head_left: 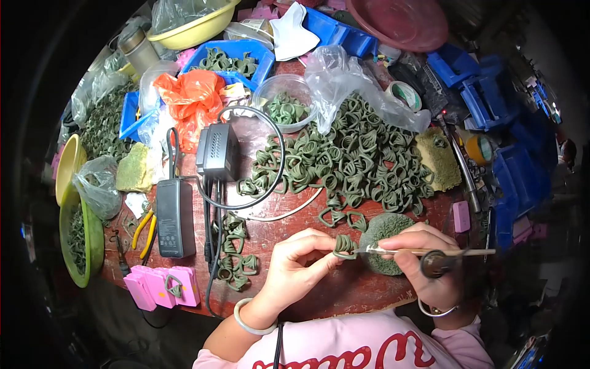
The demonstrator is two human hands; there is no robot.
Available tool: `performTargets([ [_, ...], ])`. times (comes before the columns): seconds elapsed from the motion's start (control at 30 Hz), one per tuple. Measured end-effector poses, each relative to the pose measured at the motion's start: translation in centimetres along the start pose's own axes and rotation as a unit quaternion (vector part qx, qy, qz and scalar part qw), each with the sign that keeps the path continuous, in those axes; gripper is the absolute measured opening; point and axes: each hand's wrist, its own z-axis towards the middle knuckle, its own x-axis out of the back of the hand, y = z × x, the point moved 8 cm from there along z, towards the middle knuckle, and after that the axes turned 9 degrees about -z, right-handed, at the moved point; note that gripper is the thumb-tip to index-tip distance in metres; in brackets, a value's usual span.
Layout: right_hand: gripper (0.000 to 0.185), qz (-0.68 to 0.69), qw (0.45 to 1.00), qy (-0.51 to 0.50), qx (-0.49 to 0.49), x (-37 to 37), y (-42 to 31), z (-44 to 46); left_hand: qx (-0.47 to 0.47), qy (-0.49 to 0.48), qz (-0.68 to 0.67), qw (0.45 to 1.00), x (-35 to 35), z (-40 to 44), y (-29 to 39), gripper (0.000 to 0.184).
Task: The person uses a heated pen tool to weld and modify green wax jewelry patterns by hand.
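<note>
Near the table's front edge, my left hand pinches a dark green ring with a ridged top between thumb and fingertips. My right hand grips a thin wooden-handled tool, its narrow tip pointing left and meeting or nearly meeting the ring. A dark round object shows against the right hand; I cannot tell what it is. Beneath the tool lies a round, rough green pad, partly covered by the right hand. Two loose rings lie just beyond the left fingertips.
A large heap of green rings spreads behind the hands; a smaller group lies left. Black power adapters with looping cables, yellow-handled pliers and pink blocks occupy the left. Blue bins and a sponge are right.
</note>
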Motion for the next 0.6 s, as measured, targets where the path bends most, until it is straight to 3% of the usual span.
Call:
performTargets([
  [0.53,0.012,-0.047,0.996,-0.040,0.071,-2.1,-1.3,0.9,-0.050,-0.010,0.072,0.996,0.0,0.1,-0.1,0.013],
  [0.6,0.014,-0.045,0.995,-0.052,0.079,-2.4,-1.4,0.8,-0.023,-0.001,0.056,0.998,0.1,-0.1,-0.4,0.013],
])
